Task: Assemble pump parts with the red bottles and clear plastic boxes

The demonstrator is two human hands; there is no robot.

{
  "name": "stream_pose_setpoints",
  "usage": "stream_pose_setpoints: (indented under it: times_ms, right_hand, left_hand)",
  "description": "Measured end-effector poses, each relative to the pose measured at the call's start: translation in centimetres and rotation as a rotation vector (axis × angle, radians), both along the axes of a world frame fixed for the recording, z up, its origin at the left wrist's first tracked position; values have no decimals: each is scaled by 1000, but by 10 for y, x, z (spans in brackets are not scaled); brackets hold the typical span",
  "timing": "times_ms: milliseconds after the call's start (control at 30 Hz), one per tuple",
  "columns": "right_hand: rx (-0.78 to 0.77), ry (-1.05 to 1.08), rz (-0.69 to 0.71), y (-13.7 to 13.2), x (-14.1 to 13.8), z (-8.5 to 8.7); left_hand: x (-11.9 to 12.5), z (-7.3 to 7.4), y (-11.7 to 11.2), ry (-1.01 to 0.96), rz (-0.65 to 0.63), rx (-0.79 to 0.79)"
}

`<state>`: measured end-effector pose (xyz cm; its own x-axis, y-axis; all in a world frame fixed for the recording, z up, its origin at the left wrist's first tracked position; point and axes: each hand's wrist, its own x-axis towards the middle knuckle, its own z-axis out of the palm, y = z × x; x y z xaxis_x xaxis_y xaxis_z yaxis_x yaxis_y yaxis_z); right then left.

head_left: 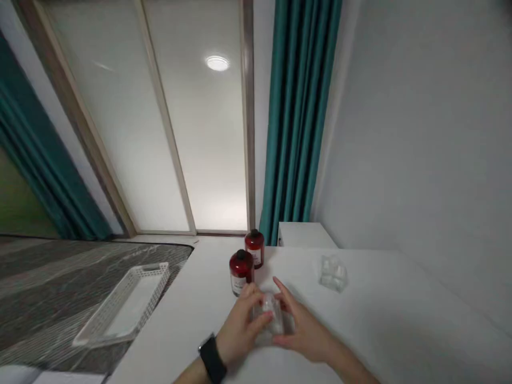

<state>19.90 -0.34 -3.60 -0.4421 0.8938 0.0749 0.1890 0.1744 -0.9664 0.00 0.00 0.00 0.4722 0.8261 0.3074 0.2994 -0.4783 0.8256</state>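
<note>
Both hands meet over a small clear container (270, 314) on the white table (384, 325). My left hand (240, 330), with a black watch on its wrist, grips the container's left side. From the right, my right hand (304, 330) closes its fingers around it. Two dark red jars (241, 271) with black lids and pale labels stand just beyond the hands, the farther one (255, 248) behind the nearer. Another clear container (333, 273) lies farther right on the table.
A white perforated tray (128, 304) rests on a grey striped surface at the left. A low white cabinet (304, 234) stands behind the table by teal curtains (300, 117). Frosted sliding panels fill the back wall.
</note>
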Motion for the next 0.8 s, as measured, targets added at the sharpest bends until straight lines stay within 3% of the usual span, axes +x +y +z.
stream_pose_setpoints:
  times_ms: [200, 467, 600, 800]
  right_hand:
    - [-18, -2, -26, -5, -3, 3]
    - [-31, -11, -57, -2, 1, 6]
    - [-30, -8, -83, -2, 3, 3]
    - [168, 85, -280, -3, -3, 10]
  left_hand:
    - [8, -2, -1, -27, 143, -42]
    - [-8, 5, 3, -55, 99, 23]
    - [-10, 5, 3, -45, 98, -48]
    - [-11, -2, 7, 44, 26, -135]
